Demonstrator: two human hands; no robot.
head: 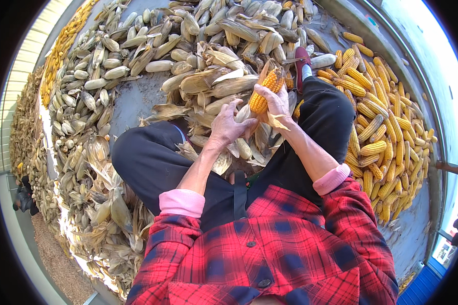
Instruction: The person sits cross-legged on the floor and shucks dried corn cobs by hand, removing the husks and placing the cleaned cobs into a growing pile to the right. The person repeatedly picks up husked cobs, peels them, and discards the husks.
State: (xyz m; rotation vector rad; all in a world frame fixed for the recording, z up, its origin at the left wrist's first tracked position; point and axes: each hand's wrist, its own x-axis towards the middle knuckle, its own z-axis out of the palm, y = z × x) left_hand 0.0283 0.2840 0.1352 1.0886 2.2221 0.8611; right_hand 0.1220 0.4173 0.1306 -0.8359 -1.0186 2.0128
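Note:
Above my lap, my right hand [273, 101] is closed around a yellow ear of corn [258, 103] whose kernels are bare, with peeled husk hanging at its base. Just to the left, my left hand [229, 122] has its fingers and thumb around pale husk [244, 113] at the lower end of that ear. A second patch of yellow kernels shows behind the held ear; whether it is a separate ear I cannot tell. Unhusked corn ears [234, 87] and loose dry husks [219, 163] lie beneath and beyond both hands, between my legs.
Husked yellow cobs form a large pile [389, 133] on the right, beside a low concrete ledge [397, 57]. Ears in husks spread over the floor [131, 103] ahead and left. Dry husks [110, 213] are heaped by my left knee. A person [24, 198] is at the far left edge.

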